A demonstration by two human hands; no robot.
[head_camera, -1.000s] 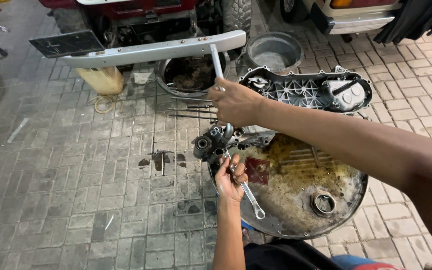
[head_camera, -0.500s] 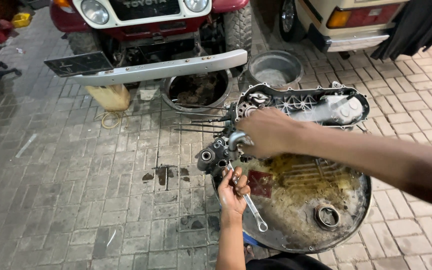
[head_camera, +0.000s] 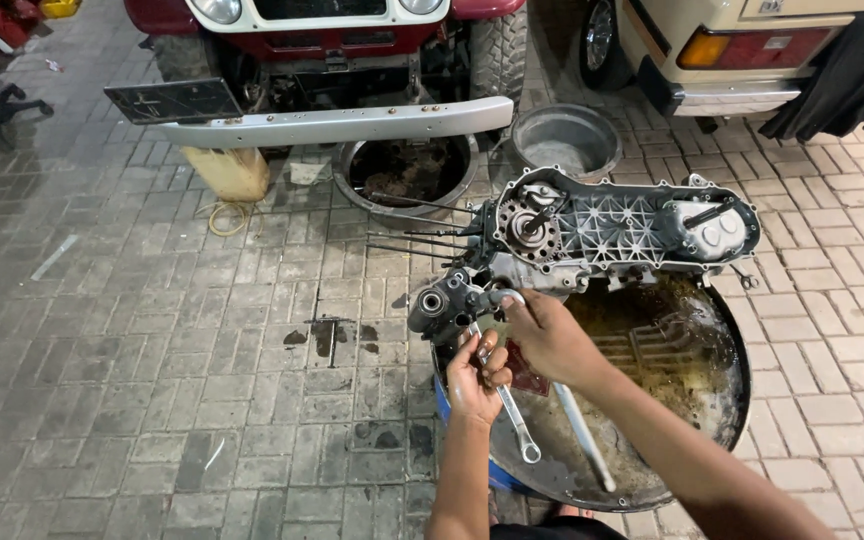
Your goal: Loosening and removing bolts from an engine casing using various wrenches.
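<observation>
A grey engine casing (head_camera: pixel 622 235) rests across the far rim of a large oily metal pan (head_camera: pixel 712 400). My left hand (head_camera: pixel 474 375) grips a silver combination spanner (head_camera: pixel 505 400) whose head sits on the dark part (head_camera: pixel 442 300) at the casing's left end. My right hand (head_camera: pixel 552 335) closes on a long metal bar tool (head_camera: pixel 580 432) whose tip also meets that left end. The bar's handle slants down toward me over the pan. Thin long studs (head_camera: pixel 417 245) stick out to the left of the casing.
A red vehicle's silver bumper (head_camera: pixel 332 125) is straight ahead, with a round dirty basin (head_camera: pixel 407 172) under it and a grey basin (head_camera: pixel 564 140) beside. A beige vehicle (head_camera: pixel 752 50) stands at the upper right. A tan jerrycan (head_camera: pixel 227 172) sits left. Brick paving is oil-stained.
My right hand has swung the bar tool down from upright over the casing to the casing's left end, next to my left hand. The view has tilted upward.
</observation>
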